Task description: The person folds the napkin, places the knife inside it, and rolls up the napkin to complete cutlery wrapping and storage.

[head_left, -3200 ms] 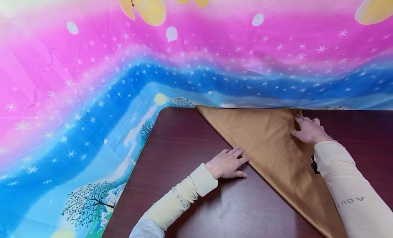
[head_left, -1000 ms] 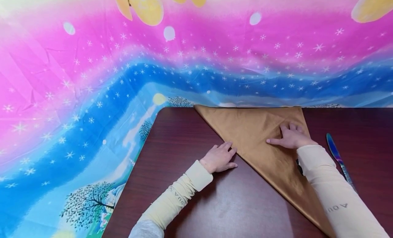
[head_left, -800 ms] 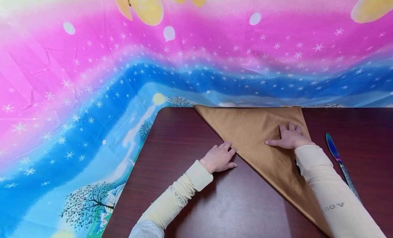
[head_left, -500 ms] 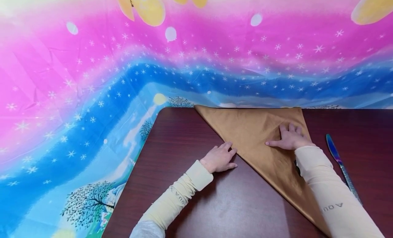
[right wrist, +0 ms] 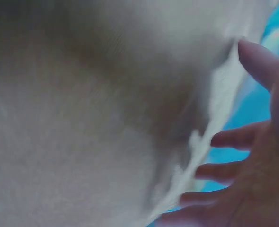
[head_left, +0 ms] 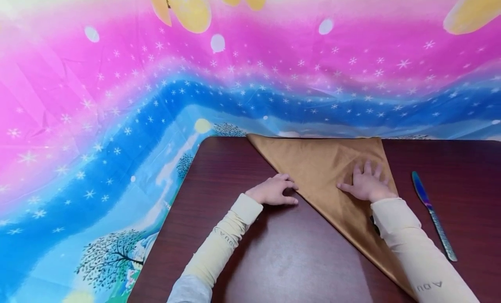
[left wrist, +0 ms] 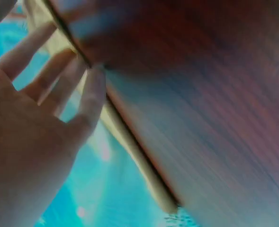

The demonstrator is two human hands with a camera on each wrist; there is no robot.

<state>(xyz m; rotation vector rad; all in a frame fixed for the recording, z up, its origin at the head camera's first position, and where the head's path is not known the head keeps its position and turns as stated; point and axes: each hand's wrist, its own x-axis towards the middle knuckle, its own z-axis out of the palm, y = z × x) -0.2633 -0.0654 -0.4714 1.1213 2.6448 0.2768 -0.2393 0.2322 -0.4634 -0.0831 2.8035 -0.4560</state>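
Note:
A golden-brown satin cloth (head_left: 309, 164), folded into a triangle, lies on the table with its long folded edge slanting down to the right. My left hand (head_left: 272, 191) is at that edge, its fingertips touching the fold and the thumb over bare wood. In the left wrist view the fingers (left wrist: 58, 80) meet a thin strip of the cloth (left wrist: 137, 158). Spread out on the cloth, near its right side, rests my right hand (head_left: 368, 183). The right wrist view shows its straight fingers (right wrist: 224, 171) against the cloth, blurred. The lowest corner is hidden by the right sleeve.
A table knife (head_left: 433, 216) with a bluish blade and patterned handle lies to the right of the cloth, beside the right forearm. The dark red-brown table (head_left: 219, 164) has rounded far corners. Behind it hangs a pink and blue printed backdrop (head_left: 250, 68).
My right hand has moved from the cloth's far right corner, toward me and left, and that corner now lies flat. The knife has come into view. My left hand has shifted slightly left and away.

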